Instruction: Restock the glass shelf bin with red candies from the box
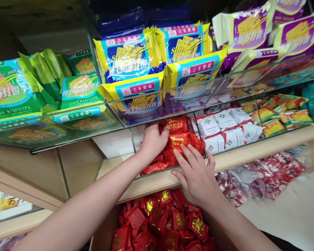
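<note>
My left hand (154, 140) reaches into a shelf compartment of shiny red wrapped packets (178, 140) with gold print. Its thumb lies against the packets, while the other fingers are largely hidden under the upper shelf's glass front. My right hand (197, 170) is open, fingers apart, with the fingertips on the front packets in the same compartment. Below both hands, a cardboard box (104, 226) holds a heap of loose red packets (162, 219) with gold lettering.
Blue and yellow soda biscuit packs (138, 94) stand on the upper shelf, between green packs (10, 87) and purple packs (251, 31). White packets (223, 122) fill the compartment to the right. A wooden shelf edge (151, 183) runs below. Clear bags of red packets (267, 174) lie lower right.
</note>
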A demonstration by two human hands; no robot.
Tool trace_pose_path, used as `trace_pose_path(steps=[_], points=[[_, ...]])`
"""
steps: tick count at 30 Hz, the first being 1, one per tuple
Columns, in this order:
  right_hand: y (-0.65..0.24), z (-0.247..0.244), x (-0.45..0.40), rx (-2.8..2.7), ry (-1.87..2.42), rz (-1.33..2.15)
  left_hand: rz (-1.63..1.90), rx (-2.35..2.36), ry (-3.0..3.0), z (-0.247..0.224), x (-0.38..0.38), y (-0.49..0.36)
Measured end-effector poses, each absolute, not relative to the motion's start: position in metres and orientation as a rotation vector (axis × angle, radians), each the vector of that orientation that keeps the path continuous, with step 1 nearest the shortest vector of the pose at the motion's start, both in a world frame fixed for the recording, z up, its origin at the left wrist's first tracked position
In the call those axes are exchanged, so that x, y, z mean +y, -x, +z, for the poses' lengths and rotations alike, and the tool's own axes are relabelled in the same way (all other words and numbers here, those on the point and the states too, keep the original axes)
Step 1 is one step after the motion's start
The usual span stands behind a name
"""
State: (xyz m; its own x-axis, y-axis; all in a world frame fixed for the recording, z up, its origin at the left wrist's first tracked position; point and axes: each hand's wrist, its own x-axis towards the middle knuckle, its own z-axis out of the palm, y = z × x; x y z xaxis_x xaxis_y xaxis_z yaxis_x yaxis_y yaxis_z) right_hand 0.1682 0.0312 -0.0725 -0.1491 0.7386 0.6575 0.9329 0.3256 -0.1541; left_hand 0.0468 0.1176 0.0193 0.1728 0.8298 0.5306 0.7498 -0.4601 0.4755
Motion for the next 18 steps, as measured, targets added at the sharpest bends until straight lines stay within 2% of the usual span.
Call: trace_pose_path(steps=[6, 12, 15, 18], points=[[-0.165, -0.071, 0.032, -1.945, 1.478, -0.404, 0.932, 1.568, -2.35, 0.013, 0.121, -0.049], [-0.168, -0.076, 0.031, -1.961, 1.458, -0.483, 0.946, 1.512, -2.436, 0.026, 0.093, -0.04], [-0.171, -0.081, 0.029, -1.934, 1.443, -0.533, 1.047, 1.188, -2.675, 0.03, 0.047, -0.023], [-0.172, -0.085, 0.027, -1.899, 1.447, -0.558, 0.846, 0.607, -2.859, 0.002, -0.002, 0.003]])
